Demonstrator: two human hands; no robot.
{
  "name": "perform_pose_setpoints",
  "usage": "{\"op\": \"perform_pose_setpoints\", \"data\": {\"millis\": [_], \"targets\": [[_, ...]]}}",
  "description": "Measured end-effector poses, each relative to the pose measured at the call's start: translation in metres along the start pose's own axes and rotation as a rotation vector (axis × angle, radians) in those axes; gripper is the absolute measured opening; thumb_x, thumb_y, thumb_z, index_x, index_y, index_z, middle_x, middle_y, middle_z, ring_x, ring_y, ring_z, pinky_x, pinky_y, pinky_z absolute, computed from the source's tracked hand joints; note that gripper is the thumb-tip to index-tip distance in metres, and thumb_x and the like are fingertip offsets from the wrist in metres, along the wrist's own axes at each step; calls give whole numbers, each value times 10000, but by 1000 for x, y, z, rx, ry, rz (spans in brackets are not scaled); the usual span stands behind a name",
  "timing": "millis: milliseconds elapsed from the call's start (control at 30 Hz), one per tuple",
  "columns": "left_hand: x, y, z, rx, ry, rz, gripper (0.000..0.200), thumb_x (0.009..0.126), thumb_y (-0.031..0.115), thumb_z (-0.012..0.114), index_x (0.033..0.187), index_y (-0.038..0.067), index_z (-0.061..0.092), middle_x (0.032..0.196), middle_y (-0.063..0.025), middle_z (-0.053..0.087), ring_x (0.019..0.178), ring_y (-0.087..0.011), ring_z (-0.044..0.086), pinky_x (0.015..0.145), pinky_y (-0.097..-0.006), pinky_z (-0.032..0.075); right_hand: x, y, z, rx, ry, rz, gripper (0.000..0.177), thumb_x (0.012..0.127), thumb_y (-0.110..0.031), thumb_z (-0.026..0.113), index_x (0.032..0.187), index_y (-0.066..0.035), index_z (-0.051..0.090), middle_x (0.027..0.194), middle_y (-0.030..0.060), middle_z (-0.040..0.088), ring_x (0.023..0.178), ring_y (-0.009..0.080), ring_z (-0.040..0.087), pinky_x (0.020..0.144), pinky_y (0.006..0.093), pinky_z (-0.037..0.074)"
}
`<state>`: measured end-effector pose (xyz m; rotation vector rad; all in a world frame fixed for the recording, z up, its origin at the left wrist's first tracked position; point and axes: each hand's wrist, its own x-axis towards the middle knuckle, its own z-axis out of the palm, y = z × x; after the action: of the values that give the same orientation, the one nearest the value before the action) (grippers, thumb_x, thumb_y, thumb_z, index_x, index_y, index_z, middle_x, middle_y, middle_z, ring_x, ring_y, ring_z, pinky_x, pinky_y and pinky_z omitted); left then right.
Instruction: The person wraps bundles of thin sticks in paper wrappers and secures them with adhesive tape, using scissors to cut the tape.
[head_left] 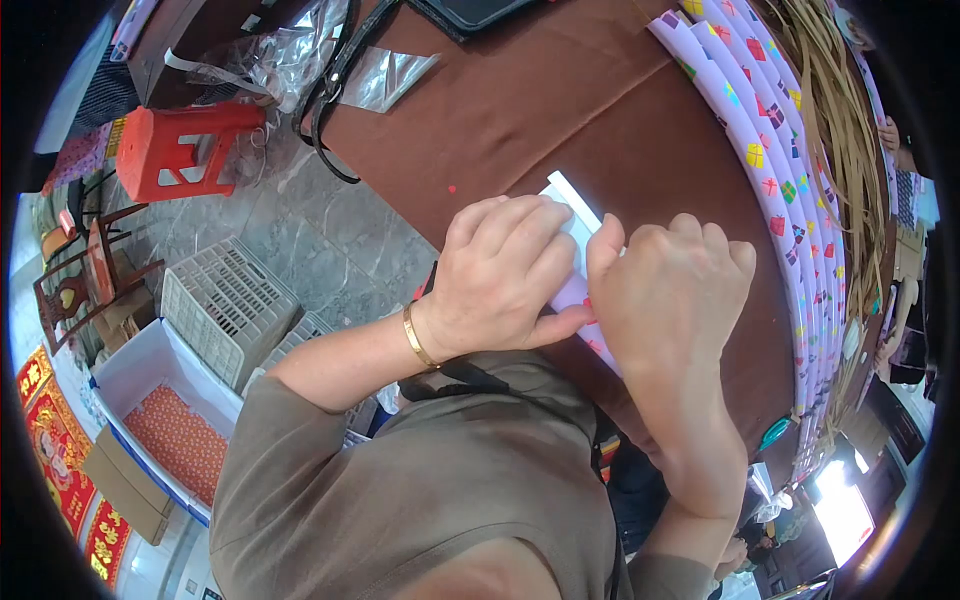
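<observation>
A piece of purple gift-print paper (571,292) with a white folded edge (574,200) lies at the near edge of the brown-covered table (520,120). My left hand (510,255) presses on its left side, fingers curled and thumb stretched along the purple part. My right hand (672,285) is closed in a loose fist at its right side, with the thumb against the white edge. Both hands grip the paper between them, and they cover much of it. The fingertips of the right hand are hidden beneath it.
Long purple gift-print sheets (765,160) lie stacked on the right, beside brown paper strips (830,120). Teal scissor handles (775,432) sit near them. A red stool (175,150), a grey crate (228,305) and a white bin (130,365) stand at left. Other people's hands show at far right.
</observation>
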<state>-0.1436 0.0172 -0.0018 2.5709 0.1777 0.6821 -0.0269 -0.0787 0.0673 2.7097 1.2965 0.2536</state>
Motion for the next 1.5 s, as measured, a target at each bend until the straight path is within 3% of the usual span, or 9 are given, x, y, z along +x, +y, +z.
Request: {"op": "perform_pose_setpoints", "data": {"millis": [400,1233,1400,1500], "targets": [[-2,-1,2,20,22,-7,514,807,518,663,981,36,622,1261,-182,590,1066,-309,599,944,-438,424,1,-1,1,-7,-11,-14,302,766,-283,695,548,-74,682,581,65,585,622,234,569,661,402,376],[0,2,2,84,-4,-36,563,837,587,608,989,46,638,1246,-129,618,1143,-299,561,971,-421,376,-7,16,-24,0,-160,38,353,826,-377,700,660,-66,713,681,72,601,734,247,590,722,408,395],[-3,1,2,81,-25,-49,647,887,630,566,1165,52,650,1304,-124,615,1178,-319,558,1002,-419,353,-28,30,-32,-12,-217,75,354,845,-360,690,667,-54,693,708,85,576,759,257,566,734,412,388],[-1,2,1,101,-51,-44,639,852,609,593,1179,64,659,1255,-113,621,1149,-292,556,990,-421,359,-40,34,-32,-18,-221,91,343,840,-346,690,670,-47,684,735,86,565,789,259,553,749,416,381]]}}
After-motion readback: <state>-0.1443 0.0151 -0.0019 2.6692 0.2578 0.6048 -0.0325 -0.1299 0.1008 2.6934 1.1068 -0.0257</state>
